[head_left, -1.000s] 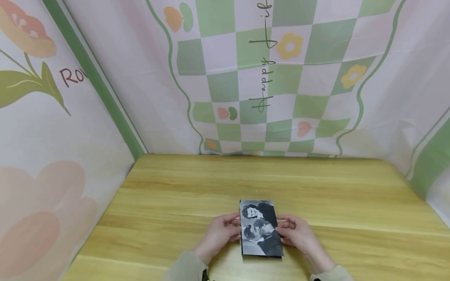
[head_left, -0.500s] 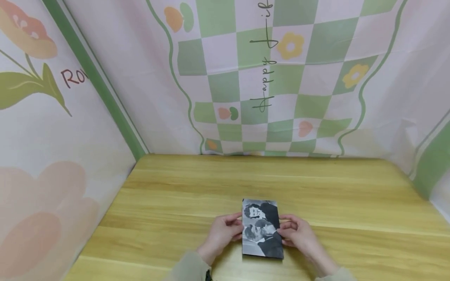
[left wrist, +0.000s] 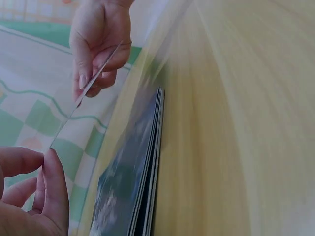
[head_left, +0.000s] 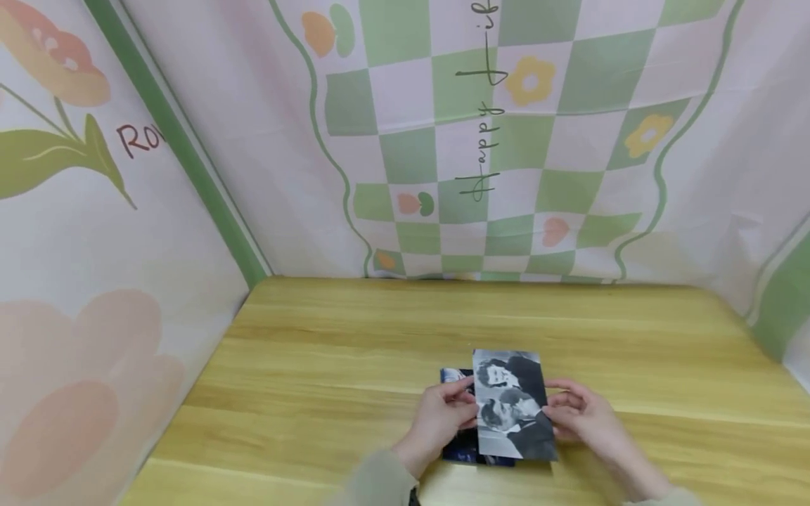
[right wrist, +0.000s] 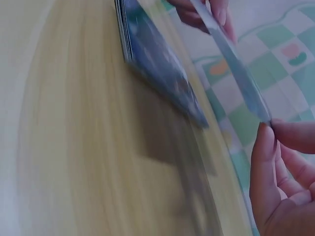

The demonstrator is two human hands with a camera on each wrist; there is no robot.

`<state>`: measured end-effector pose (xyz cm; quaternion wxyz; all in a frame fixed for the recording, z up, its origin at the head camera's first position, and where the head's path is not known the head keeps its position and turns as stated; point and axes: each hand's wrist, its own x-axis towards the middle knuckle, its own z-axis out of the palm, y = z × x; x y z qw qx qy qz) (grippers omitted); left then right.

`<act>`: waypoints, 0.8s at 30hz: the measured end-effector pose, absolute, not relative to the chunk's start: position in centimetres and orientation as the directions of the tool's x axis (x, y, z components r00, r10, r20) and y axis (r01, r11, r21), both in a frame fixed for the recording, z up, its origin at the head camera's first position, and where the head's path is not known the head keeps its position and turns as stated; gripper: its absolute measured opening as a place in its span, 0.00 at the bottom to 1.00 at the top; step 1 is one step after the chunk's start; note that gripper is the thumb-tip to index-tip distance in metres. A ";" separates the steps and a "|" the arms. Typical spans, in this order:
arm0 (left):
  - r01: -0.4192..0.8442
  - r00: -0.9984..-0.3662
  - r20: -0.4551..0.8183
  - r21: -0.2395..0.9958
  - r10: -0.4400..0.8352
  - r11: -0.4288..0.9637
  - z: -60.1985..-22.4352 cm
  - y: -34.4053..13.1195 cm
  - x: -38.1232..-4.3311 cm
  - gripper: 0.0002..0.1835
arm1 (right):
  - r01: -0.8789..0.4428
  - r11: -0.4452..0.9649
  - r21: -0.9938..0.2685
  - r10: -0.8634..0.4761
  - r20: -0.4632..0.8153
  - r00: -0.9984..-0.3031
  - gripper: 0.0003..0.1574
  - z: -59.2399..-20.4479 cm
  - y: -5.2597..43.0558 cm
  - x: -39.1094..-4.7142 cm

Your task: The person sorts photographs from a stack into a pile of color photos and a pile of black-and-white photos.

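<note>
The left hand (head_left: 438, 420) and the right hand (head_left: 585, 416) pinch a single black-and-white photo (head_left: 514, 404) between thumb and fingers, one at each long side; the grip takes only the borders, probably so that the printed face stays uncovered and the sheet stays flat between two supports. The photo is raised off the worktop (head_left: 304, 393), roughly midway between its left and right edges and well apart from its far edge; from the head view it covers much of a dark stack of cards (head_left: 460, 448), yet both wrist views show a gap between the two; the stack lies on the worktop, its layers showing at the side, presumably within easy reach of both hands.

The worktop has yellowish wood grain and a rounded far right corner; behind its far edge hangs a cloth (head_left: 405, 158) with green and white checks, flowers and "Happy" lettering; beyond the left edge stands a hanging (head_left: 82, 246) with large pink blooms; light-coloured sleeves (head_left: 380, 481) cover the person's forearms.
</note>
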<state>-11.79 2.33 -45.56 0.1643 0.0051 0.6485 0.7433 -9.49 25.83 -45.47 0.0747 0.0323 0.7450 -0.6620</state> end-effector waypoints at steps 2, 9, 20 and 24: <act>-0.252 -0.940 -0.214 0.961 0.266 -0.115 -45.5 3.2 -11.6 0.28 | 0.140 0.108 -0.984 -0.074 -0.148 -0.986 0.31 -45.8 27.1 -9.4; -0.288 -0.934 -0.237 0.942 0.267 -0.171 -45.7 6.4 -11.1 0.27 | 0.155 0.119 -0.981 -0.128 -0.170 -0.977 0.32 -46.5 30.9 -9.0; -0.370 -0.900 -0.316 0.918 0.301 -0.142 -45.7 10.2 -10.6 0.23 | 0.181 0.165 -0.970 -0.179 -0.210 -0.961 0.34 -47.3 35.2 -7.6; -0.393 -0.885 -0.339 0.911 0.319 -0.124 -46.0 11.1 -10.5 0.23 | 0.190 0.210 -0.959 -0.186 -0.230 -0.955 0.35 -47.4 36.2 -7.3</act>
